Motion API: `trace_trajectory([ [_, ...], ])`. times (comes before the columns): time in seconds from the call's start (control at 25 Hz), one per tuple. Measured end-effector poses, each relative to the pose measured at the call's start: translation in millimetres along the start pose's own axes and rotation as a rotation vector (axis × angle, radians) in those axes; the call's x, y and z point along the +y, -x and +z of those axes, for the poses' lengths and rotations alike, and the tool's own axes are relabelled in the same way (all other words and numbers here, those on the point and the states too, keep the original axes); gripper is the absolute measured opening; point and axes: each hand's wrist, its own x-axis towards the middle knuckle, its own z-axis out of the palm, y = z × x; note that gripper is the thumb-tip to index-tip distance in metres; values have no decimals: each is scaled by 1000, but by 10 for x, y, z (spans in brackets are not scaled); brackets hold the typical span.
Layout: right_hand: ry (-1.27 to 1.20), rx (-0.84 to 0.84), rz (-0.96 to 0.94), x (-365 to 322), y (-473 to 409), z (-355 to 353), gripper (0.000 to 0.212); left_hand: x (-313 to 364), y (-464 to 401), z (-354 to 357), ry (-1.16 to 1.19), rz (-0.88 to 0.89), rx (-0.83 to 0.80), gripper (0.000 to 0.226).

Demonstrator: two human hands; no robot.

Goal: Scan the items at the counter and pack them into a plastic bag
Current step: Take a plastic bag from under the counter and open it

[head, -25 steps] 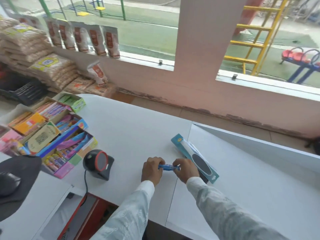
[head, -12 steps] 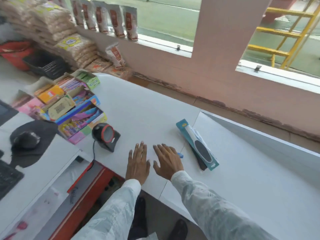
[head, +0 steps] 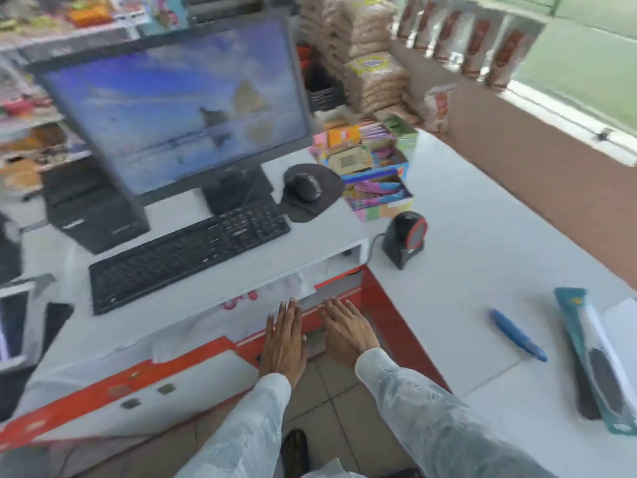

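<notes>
A small blue wrapped item [head: 517, 334] lies alone on the white counter [head: 465, 270] at the right. Beside it, at the right edge, lies a long teal package [head: 596, 360] with a dark oval part. A black barcode scanner with a red ring [head: 406, 238] stands on the counter. My left hand [head: 284, 339] and my right hand [head: 346, 331] are both open with flat fingers, held side by side in front of the red under-counter shelf [head: 344, 291], left of the items. Neither hand holds anything. Whitish plastic lies on that shelf.
A monitor [head: 179, 105], black keyboard [head: 186, 251] and mouse on a dark pad [head: 306, 188] fill the desk at left. Boxes of colourful sweets [head: 372, 170] stand behind the scanner. Stacked sacks [head: 368, 56] line the back wall. Tiled floor lies below.
The view has swung left to the computer desk. Both hands left the counter top and moved down-left to the red shelf. The blue item, held a second ago, stays on the counter.
</notes>
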Motion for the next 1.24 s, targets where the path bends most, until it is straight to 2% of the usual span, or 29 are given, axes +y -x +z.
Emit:
trace_trajectory([
  [0.2, -49, -52, -192, -1231, -660, 178, 70, -1233, 446, 100, 8, -198, -21, 63],
  [0.36, 43, -116, -246, -1644, -1097, 252, 76, -1698, 536, 163, 39, -197, -60, 62],
  [0.44, 77, -170, -227, -1691, -1220, 299, 67, -1820, 533, 186, 71, -173, -66, 61],
  [0.68, 166, -188, -194, -1680, -1408, 245, 49, -1889, 436, 129, 83, -152, 17, 60],
  [0.76, 125, -194, -207, -1606, -1385, 182, 46, -1912, 331, 33, 53, -123, 68, 56],
  [0.84, -9, -128, -176, -1441, -1255, 112, 47, -1860, 200, -128, 32, -30, 41, 48],
  [0.92, -91, -72, -108, -1246, -1071, 6, 41, -1707, 51, -290, 60, 55, -19, 38],
  [1.04, -173, 47, 60, -871, -807, -208, 35, -1269, -197, -542, 416, 47, -161, 26],
  [1.16, -331, 287, 445, -404, -473, -557, 27, -567, -531, -846, 788, 48, -427, 31],
  [1.24, -512, 296, 754, -19, -205, -755, 12, -16, -731, -1024, 882, 88, -502, 29],
])
